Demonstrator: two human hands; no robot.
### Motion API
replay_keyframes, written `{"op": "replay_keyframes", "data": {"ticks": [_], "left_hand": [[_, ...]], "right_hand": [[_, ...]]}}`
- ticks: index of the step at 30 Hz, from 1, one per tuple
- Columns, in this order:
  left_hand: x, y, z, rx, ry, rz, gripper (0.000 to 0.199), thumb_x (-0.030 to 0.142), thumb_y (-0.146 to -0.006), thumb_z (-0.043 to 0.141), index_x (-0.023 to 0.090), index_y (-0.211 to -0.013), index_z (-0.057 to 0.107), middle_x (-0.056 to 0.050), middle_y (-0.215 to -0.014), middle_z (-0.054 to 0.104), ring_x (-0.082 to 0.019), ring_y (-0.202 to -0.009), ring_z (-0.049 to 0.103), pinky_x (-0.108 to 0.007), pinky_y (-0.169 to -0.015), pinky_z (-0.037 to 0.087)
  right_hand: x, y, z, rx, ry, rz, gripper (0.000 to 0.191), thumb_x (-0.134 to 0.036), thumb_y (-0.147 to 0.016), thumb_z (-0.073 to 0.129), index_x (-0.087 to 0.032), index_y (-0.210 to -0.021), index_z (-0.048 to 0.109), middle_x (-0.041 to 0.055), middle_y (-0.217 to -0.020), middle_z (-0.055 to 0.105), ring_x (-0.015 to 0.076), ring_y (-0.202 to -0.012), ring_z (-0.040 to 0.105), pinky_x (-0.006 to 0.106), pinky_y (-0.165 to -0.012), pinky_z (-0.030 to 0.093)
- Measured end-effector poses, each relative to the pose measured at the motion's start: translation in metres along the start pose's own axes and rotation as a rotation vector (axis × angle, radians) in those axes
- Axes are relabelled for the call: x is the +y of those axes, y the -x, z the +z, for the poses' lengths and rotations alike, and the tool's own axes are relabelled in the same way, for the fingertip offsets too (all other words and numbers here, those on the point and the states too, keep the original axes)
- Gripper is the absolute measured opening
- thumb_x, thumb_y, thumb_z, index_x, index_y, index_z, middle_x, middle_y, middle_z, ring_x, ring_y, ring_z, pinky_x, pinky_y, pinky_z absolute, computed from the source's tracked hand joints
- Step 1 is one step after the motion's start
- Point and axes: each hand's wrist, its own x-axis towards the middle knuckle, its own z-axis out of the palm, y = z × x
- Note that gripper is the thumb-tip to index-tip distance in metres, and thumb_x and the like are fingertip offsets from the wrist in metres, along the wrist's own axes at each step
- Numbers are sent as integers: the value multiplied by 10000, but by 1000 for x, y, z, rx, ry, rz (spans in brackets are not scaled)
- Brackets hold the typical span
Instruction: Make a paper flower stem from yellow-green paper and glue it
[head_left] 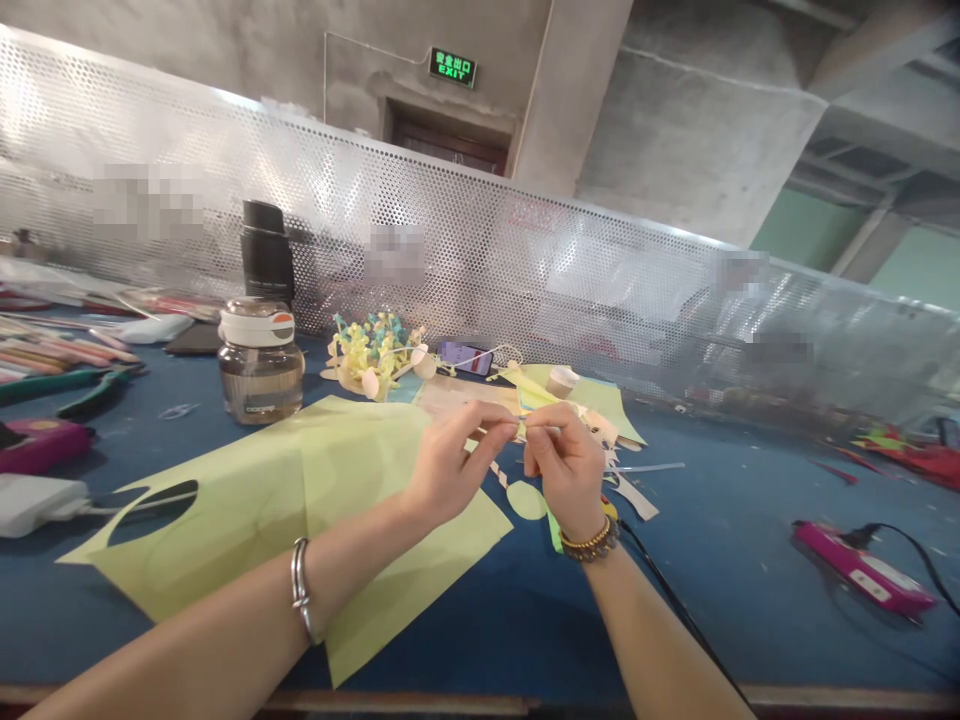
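My left hand [461, 455] and my right hand [564, 460] meet over the table, fingertips pinched close together. Between them is a small, thin bit, too small to make out. Under my left forearm lies a large pale yellow-green sheet [262, 480] with an oval hole cut near its left end. Just below the fingers is a pale green oval piece [527, 500], beside a short twisted strip. Beyond the hands stands a cluster of small yellow and blue paper-like flowers [375, 350]. Cut scraps [634, 495] lie right of my right hand.
A glass bottle [261, 375] with a white lid and a black flask [266, 250] stand at the back left. Pliers [94, 392] and a white charger [41, 505] lie at the left. A magenta power strip [862, 568] sits at the right. A perforated metal screen [480, 250] borders the back.
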Motion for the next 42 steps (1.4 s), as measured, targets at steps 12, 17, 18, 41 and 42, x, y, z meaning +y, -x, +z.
{"op": "replay_keyframes", "data": {"ticks": [12,17,18,41,42], "left_hand": [[-3,1,1,16,-46,18,94,205,-883,504,183,-832,580,-11,-762,658,-100,-678,615,-204,-605,512],[0,-2,5,-38,169,-216,147,306,-891,504,183,-847,572,-15,-771,642,-131,-717,662,-218,-592,531],[2,-5,7,-44,234,-288,180,337,-897,489,182,-859,573,-14,-763,635,-136,-710,668,-225,-591,537],[-16,3,-7,-37,392,-647,222,336,-718,717,163,-842,656,-37,-783,715,-164,-777,689,-250,-666,559],[-18,3,-7,-40,385,-637,218,330,-720,716,162,-846,657,-38,-784,716,-164,-775,689,-255,-668,561]], "right_hand": [[1,2,2,8,-11,37,82,-266,-883,540,-203,-841,569,-33,-697,527,41,-410,468,192,-377,403],[1,0,0,35,14,33,77,-246,-881,545,-199,-826,572,-27,-716,519,38,-423,467,198,-393,393],[1,0,0,46,27,31,82,-243,-882,544,-197,-820,573,-24,-722,523,39,-426,466,201,-400,394],[17,3,0,-74,189,92,98,-278,-874,554,-190,-868,599,1,-810,560,59,-489,466,217,-459,400],[17,3,0,-88,182,106,100,-279,-875,553,-189,-868,597,0,-814,563,54,-480,468,215,-453,397]]}}
